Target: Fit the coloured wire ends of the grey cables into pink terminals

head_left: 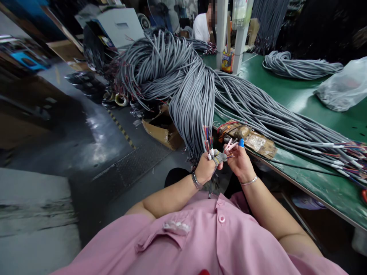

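My left hand point(207, 166) is closed around the end of a grey cable, its coloured inner wires point(208, 142) sticking up above my fist; a grey sleeve covers one finger. My right hand point(240, 160) sits right beside it, fingers pinched on thin pink-tipped wire ends point(231, 146), with a blue cap on one fingertip. Both hands hover just off the edge of the green table point(301, 99), in front of my pink shirt. A big bundle of grey cables point(195, 95) hangs over the table edge directly behind my hands.
More grey cables stretch right across the table to stripped coloured ends point(349, 156). A taped brown pad point(252, 139) lies at the table edge. A coiled cable bundle point(298, 67) and plastic bag point(344, 86) sit farther back. Cardboard box point(162, 130) on the floor; a person point(202, 26) sits beyond.
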The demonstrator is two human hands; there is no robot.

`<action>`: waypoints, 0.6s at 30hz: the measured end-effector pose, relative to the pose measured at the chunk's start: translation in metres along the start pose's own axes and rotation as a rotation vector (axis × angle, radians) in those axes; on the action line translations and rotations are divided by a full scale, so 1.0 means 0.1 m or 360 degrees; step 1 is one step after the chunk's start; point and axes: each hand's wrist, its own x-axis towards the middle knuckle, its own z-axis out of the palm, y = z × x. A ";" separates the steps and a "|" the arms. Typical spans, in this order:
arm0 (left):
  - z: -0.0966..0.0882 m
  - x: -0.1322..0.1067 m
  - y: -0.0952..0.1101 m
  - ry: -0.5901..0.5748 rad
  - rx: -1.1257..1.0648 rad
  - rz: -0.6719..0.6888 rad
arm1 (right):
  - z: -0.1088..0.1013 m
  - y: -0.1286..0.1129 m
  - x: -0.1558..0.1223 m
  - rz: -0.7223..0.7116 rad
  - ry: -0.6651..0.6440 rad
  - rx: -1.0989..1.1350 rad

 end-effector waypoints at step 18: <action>0.00 -0.08 -0.04 0.0163 0.0007 0.0100 | -0.07 0.00 0.00 0.0009 -0.0093 -0.0160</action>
